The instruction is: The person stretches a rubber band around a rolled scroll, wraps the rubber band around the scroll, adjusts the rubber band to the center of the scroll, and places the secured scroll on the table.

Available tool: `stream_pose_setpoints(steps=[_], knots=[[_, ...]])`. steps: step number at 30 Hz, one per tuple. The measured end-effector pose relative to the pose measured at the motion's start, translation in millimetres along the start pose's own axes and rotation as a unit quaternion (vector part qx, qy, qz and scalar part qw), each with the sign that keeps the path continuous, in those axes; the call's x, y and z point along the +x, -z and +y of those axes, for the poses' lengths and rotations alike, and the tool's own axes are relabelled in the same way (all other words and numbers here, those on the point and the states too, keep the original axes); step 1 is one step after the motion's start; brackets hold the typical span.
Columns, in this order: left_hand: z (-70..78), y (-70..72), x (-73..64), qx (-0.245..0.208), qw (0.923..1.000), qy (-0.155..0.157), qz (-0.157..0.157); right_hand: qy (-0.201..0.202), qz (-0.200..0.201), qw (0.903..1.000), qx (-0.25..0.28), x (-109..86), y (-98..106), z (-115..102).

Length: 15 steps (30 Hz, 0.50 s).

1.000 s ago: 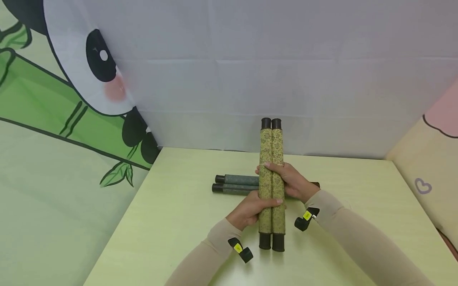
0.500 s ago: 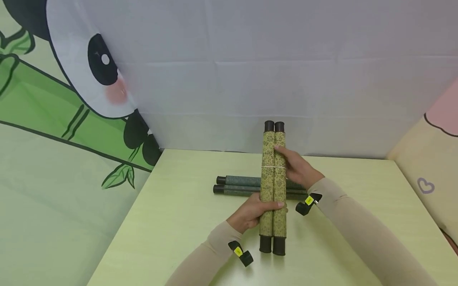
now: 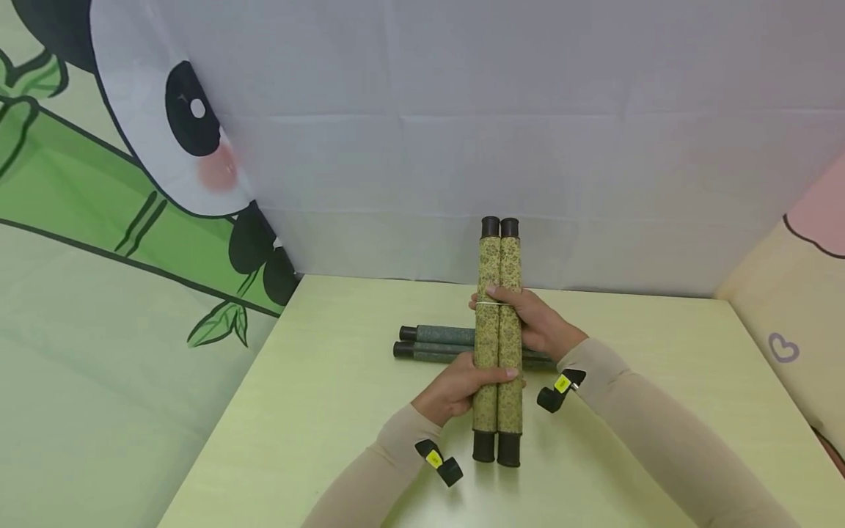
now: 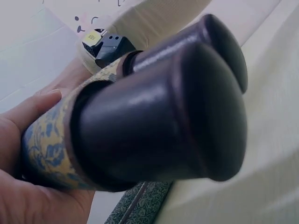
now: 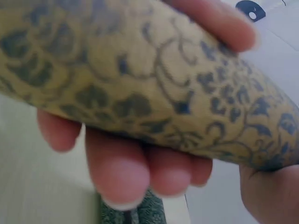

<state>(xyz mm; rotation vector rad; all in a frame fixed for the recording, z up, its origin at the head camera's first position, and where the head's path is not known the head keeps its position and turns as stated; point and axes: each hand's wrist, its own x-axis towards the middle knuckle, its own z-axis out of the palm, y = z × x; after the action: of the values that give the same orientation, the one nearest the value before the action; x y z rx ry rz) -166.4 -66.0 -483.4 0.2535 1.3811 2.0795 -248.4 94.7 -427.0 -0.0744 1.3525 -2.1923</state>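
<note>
Two yellow-patterned scrolls (image 3: 486, 337) with dark end knobs stand side by side, held together by a thin white band (image 3: 495, 303). Low on the pair, my left hand (image 3: 462, 385) grips both, its thumb lying across the front. My right hand (image 3: 538, 323) holds them higher up, its thumb by the band and fingertips showing past the left edge. The left wrist view has the dark knobs (image 4: 149, 116) up close. Seen from the right wrist, curled fingers (image 5: 119, 170) wrap under the blue-on-yellow flowered surface (image 5: 163, 93).
Behind the held pair, dark green scrolls (image 3: 445, 335) with black knobs lie crosswise on the pale yellow table (image 3: 317, 411), partly hidden. A grey-white cloth backdrop (image 3: 370, 176) rises at the table's far edge, with a printed panda at left.
Half a second ago my right hand was higher, its thumb only on the right scroll. It has come down and left to the band. The pair has shifted slightly left; the left hand keeps its grip.
</note>
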Motion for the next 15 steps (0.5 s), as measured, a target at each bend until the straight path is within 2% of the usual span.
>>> stream_pose_setpoints(steps=[8,15], knots=[[-2.2,3.8,-1.8,-0.009,0.9999,0.005,-0.002,0.000,0.017,0.9998,-0.014,-4.3,-2,16],[-2.1,4.7,-0.5,-0.016,0.9998,-0.011,-0.010,-0.017,0.019,0.9995,-0.020,-10.5,-4,30]])
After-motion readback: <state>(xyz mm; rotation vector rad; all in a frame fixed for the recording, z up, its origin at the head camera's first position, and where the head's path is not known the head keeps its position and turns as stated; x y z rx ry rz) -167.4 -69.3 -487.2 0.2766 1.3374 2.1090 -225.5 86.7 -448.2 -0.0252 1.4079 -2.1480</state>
